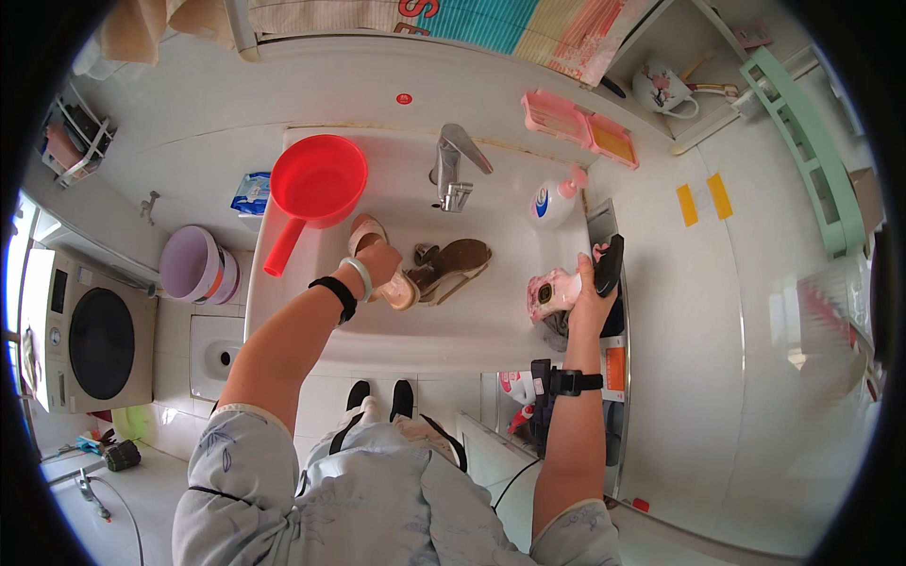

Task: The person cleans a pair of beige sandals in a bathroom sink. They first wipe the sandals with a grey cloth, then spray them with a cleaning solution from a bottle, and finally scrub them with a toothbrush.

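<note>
My left hand (382, 263) grips a pale pink sandal (400, 291) in the white sink (495, 332). Part of that sandal is hidden beneath my fingers. Touching or just beside it, a second sandal (463, 263) lies with its brown sole showing. At the basin's right rim, my right hand (596, 301) is closed around a black object (610, 265), whose kind I cannot tell. Next to that hand is a pink floral bottle or pack (552, 293) with a dark label. Grey cloth-like material (555, 329) shows below it.
A red dipper (318, 180) rests on the sink's left side, handle towards me. The chrome faucet (449, 170) stands at the back. A pump bottle (555, 201) occupies the back right corner. An open cabinet door (495, 439) is below right. Purple buckets (191, 265) stand left.
</note>
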`<state>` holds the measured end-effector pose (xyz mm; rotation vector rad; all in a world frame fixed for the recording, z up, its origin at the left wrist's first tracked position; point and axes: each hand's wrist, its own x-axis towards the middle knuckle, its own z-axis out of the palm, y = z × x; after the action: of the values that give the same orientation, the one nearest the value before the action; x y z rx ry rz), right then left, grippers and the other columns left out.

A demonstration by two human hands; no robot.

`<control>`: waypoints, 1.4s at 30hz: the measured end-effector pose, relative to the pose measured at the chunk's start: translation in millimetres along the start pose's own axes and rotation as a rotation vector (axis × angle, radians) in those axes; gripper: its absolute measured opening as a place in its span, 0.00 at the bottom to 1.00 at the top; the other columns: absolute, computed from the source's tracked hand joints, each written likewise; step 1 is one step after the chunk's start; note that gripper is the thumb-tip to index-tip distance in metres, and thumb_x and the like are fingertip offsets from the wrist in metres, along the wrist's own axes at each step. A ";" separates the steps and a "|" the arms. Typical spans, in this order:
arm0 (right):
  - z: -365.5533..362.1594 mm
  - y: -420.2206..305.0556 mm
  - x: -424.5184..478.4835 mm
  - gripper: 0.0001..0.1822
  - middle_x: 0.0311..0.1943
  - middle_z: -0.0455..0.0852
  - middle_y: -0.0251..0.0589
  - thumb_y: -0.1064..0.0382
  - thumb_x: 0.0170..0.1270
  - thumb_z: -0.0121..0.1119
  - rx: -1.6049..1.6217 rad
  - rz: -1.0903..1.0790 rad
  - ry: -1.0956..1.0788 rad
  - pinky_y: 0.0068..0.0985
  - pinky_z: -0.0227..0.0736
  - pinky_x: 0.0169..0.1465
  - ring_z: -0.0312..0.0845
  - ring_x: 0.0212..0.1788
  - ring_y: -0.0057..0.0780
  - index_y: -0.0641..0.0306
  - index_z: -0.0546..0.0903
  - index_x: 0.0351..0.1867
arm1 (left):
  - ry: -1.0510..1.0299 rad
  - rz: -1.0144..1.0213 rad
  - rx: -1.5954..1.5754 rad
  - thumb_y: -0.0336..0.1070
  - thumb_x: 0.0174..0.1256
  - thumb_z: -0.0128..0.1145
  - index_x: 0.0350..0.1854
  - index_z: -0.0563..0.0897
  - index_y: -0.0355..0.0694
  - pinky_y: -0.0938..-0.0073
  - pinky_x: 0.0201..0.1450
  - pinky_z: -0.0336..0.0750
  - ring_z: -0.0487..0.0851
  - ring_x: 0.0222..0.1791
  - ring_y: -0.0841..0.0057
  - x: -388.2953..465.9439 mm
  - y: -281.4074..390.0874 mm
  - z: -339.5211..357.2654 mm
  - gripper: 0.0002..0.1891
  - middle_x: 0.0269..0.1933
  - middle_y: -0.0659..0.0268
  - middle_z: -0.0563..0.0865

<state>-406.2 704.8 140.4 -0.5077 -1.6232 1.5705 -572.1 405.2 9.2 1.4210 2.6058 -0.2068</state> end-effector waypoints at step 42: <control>-36.8 60.2 -11.9 0.26 0.56 0.73 0.43 0.71 0.59 0.59 -0.083 0.133 0.082 0.24 0.66 0.57 0.71 0.56 0.31 0.71 0.68 0.59 | -0.090 -0.455 -0.735 0.44 0.50 0.63 0.43 0.80 0.34 0.62 0.43 0.75 0.82 0.39 0.54 -29.0 10.1 11.5 0.21 0.35 0.51 0.84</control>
<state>-385.5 728.1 75.9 -0.7287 -1.6255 1.5619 -547.3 384.6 3.7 0.5583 2.4764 0.5634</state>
